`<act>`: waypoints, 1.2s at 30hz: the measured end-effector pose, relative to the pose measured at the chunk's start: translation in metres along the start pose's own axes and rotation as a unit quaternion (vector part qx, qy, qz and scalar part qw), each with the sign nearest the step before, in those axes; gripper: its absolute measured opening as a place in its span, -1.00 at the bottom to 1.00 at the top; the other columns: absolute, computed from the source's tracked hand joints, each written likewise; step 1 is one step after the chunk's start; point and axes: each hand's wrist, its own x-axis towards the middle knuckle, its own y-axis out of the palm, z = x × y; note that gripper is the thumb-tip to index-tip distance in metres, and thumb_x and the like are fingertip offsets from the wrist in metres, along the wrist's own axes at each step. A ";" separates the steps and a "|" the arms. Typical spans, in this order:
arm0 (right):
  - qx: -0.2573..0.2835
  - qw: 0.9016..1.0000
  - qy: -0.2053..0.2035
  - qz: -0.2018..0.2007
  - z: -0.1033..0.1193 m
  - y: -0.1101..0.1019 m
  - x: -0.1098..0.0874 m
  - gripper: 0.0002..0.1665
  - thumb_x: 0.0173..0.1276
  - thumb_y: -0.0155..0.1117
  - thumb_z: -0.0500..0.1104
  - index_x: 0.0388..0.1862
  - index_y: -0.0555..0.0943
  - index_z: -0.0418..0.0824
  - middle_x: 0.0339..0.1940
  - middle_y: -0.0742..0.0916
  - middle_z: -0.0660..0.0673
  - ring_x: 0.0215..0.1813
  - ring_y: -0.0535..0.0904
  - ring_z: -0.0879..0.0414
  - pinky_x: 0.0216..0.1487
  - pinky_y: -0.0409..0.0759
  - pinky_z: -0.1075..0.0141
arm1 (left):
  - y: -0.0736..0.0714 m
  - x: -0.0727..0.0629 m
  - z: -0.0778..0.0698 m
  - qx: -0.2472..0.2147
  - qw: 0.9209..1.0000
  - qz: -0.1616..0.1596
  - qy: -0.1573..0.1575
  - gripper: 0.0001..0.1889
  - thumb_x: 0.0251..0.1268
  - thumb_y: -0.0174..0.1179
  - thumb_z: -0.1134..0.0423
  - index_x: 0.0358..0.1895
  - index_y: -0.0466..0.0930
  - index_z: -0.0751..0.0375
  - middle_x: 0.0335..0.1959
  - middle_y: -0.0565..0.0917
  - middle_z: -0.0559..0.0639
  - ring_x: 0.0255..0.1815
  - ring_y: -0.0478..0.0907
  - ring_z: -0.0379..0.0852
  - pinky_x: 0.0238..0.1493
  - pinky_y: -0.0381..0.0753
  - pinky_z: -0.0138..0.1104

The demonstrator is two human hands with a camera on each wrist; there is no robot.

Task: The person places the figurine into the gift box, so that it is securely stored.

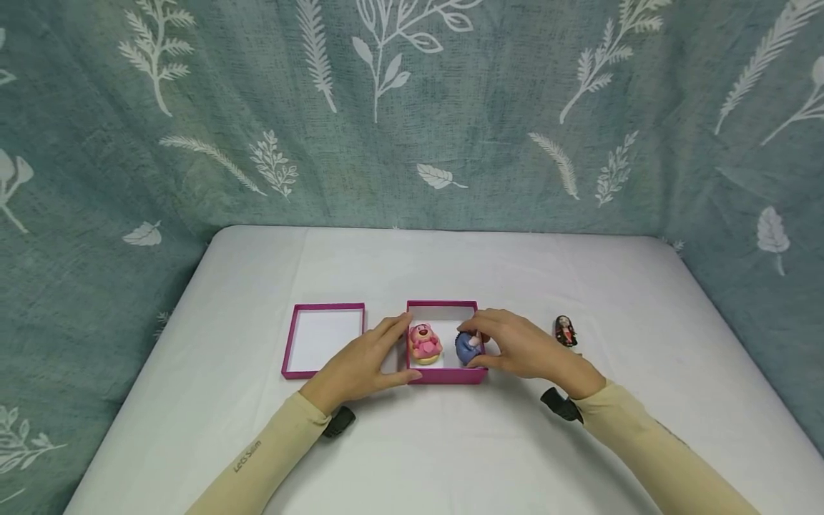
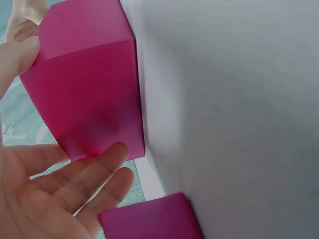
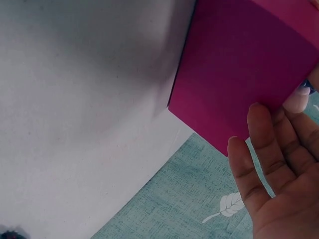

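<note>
A magenta open-topped box [image 1: 445, 376] with a white inside stands mid-table. My left hand [image 1: 360, 361] holds its left side, thumb at the front corner and forefinger at the back one; the left wrist view shows other fingers spread along the outer wall [image 2: 94, 99]. Inside the box, at the left, sits a pink bear figurine [image 1: 425, 345]. With thumb and fingers, my right hand [image 1: 518, 345] grips a blue figurine [image 1: 466, 348] at the box's right end. Part of that figurine is hidden by the fingers. In the right wrist view, fingertips reach the box's outer wall [image 3: 234, 64].
Left of the box lies a magenta lid [image 1: 328, 307], white inside up, close to my left hand. A small dark-haired figurine in black and red [image 1: 564, 332] is on the white-covered table [image 1: 450, 443] beyond my right wrist. A leaf-patterned curtain [image 1: 483, 143] surrounds the table's back and sides.
</note>
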 end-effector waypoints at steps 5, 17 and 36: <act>-0.002 1.000 -0.002 0.000 0.000 0.001 0.000 -0.42 0.14 0.53 -0.03 0.12 0.60 -0.20 0.00 0.69 -0.01 0.01 0.60 0.15 0.07 0.63 0.17 | 0.000 0.000 -0.001 0.002 1.000 0.005 -0.004 -0.02 0.21 0.23 -0.28 0.56 0.05 0.15 0.49 0.29 0.02 0.37 0.43 0.02 0.35 0.46 -0.13; -0.010 1.000 -0.010 -0.002 0.000 0.001 0.001 -0.41 0.13 0.54 -0.04 0.12 0.61 -0.20 -0.02 0.70 -0.01 0.00 0.60 0.15 0.06 0.63 0.18 | 0.000 0.000 0.000 -0.014 1.000 0.000 0.003 -0.03 0.20 0.26 -0.25 0.55 0.06 0.18 0.43 0.36 0.06 0.36 0.43 -0.02 0.34 0.46 -0.15; -0.052 0.997 -0.059 -0.015 0.013 0.001 0.022 -0.35 0.02 0.59 0.04 0.09 0.64 -0.17 -0.05 0.72 -0.01 -0.02 0.62 0.12 0.02 0.55 0.15 | 0.000 0.001 0.001 -0.023 1.000 0.001 0.002 -0.02 0.20 0.27 -0.23 0.56 0.03 0.17 0.43 0.37 0.07 0.38 0.41 -0.02 0.36 0.44 -0.15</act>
